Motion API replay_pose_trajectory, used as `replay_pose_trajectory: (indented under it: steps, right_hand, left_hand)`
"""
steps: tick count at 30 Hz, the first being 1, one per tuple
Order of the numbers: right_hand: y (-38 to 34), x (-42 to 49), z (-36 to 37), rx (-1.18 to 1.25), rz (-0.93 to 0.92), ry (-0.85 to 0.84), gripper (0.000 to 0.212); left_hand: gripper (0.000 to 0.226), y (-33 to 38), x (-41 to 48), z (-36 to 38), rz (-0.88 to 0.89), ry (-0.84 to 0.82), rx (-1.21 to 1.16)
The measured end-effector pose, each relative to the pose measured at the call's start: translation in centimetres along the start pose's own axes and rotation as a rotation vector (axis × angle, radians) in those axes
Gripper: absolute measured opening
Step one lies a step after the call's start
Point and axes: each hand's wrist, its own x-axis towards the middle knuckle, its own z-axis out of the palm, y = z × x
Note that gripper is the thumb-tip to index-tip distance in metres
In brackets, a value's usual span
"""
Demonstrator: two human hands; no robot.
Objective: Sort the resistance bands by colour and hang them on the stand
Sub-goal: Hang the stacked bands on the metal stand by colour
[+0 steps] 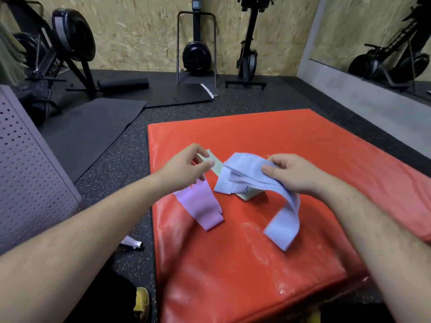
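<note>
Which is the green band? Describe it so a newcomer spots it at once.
On the red mat, look between the two hands. The green band is the pale mint strip just beyond the left hand, partly under the blue bands the right hand holds. Its neighbours are blue and lilac; it alone is green.

Left hand (pixel 186 167) seemingly pinching, right hand (pixel 292 173) gripping, both outstretched

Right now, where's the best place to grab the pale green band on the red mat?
Pinch the pale green band at its far end, coming from the far left. That end lies uncovered on the red mat, while its middle lies under the blue bands held by the right hand.
</note>
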Motion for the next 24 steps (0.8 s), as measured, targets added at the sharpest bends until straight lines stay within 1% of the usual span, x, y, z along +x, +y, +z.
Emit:
replay_pose_trajectory:
  steps: [2, 4, 5, 6, 7, 8, 9, 11, 12, 13, 14, 15, 17, 18, 20, 21, 22, 24]
  right_hand:
    - [1.3, 0.0, 1.4, -0.3, 0.106, -0.133, 0.033]
    - [1.9, 0.0, 2.7, -0.552, 0.234, -0.225, 0.03]
    - [1.7, 0.0, 2.9, -0.648, 0.255, -0.192, 0.038]
    - [1.4, 0.1, 3.1, -0.709, 0.244, -0.124, 0.046]
    - [0.8, 0.1, 3.3, -0.724, 0.206, -0.058, 0.049]
    - [0.2, 0.3, 3.6, -0.699, 0.152, -0.007, 0.046]
    - [-0.3, 0.4, 3.9, -0.644, 0.095, 0.01, 0.038]
    - [-1.1, 0.6, 4.5, -0.52, -0.023, -0.007, 0.018]
    - [-1.3, 0.6, 4.9, -0.468, -0.066, -0.028, 0.01]
    - [-1.5, 0.6, 5.2, -0.414, -0.09, -0.056, 0.009]
    - [-1.8, 0.6, 5.5, -0.34, -0.094, -0.087, 0.009]
    - [-2.2, 0.5, 5.7, -0.237, -0.083, -0.121, 0.012]
    - [-3.1, 0.4, 6.0, 0.05, -0.069, -0.21, 0.024]
    - [-3.8, 0.3, 5.9, 0.207, -0.073, -0.241, 0.026]
    - [-5.0, 0.3, 5.2, 0.449, -0.076, -0.225, 0.021]
    - [-5.5, 0.3, 4.7, 0.522, -0.073, -0.208, 0.023]
    - [-5.9, 0.3, 4.2, 0.569, -0.068, -0.206, 0.029]
    - [-6.4, 0.1, 3.5, 0.634, -0.052, -0.251, 0.039]
  left_hand:
    - [0.017, -2.0, -0.1, 0.3, 0.044, -0.134, 0.328]
    - [0.027, -3.3, -0.3, 0.9, 0.023, -0.298, 0.494]
    - [0.035, -3.6, -0.5, 1.2, 0.005, -0.355, 0.533]
    - [0.041, -3.6, -0.6, 1.6, -0.011, -0.409, 0.55]
    - [0.044, -3.7, -0.7, 2.0, -0.008, -0.461, 0.55]
    - [0.045, -3.6, -0.8, 2.4, -0.005, -0.512, 0.561]
    - [0.047, -3.8, -0.8, 2.8, 0.006, -0.55, 0.583]
    - [0.048, -3.7, -1.0, 3.2, 0.054, -0.587, 0.674]
    - [0.042, -3.6, -0.9, 3.3, 0.079, -0.6, 0.676]
    - [0.03, -3.3, -0.7, 3.3, 0.1, -0.608, 0.613]
    - [0.017, -2.7, -0.7, 3.0, 0.075, -0.61, 0.513]
    - [0.009, -2.0, -0.5, 2.6, 0.035, -0.577, 0.415]
    - [0.014, -0.4, -0.5, 1.3, -0.006, -0.435, 0.218]
    - [0.015, 0.2, -0.6, 0.7, -0.008, -0.377, 0.067]
    - [0.01, 1.1, -1.0, -0.4, 0.003, -0.306, -0.251]
    - [0.01, 1.5, -1.2, -0.8, -0.004, -0.284, -0.379]
    - [0.01, 1.7, -1.3, -1.2, -0.014, -0.275, -0.472]
    - [0.006, 2.1, -1.5, -1.8, -0.035, -0.27, -0.595]
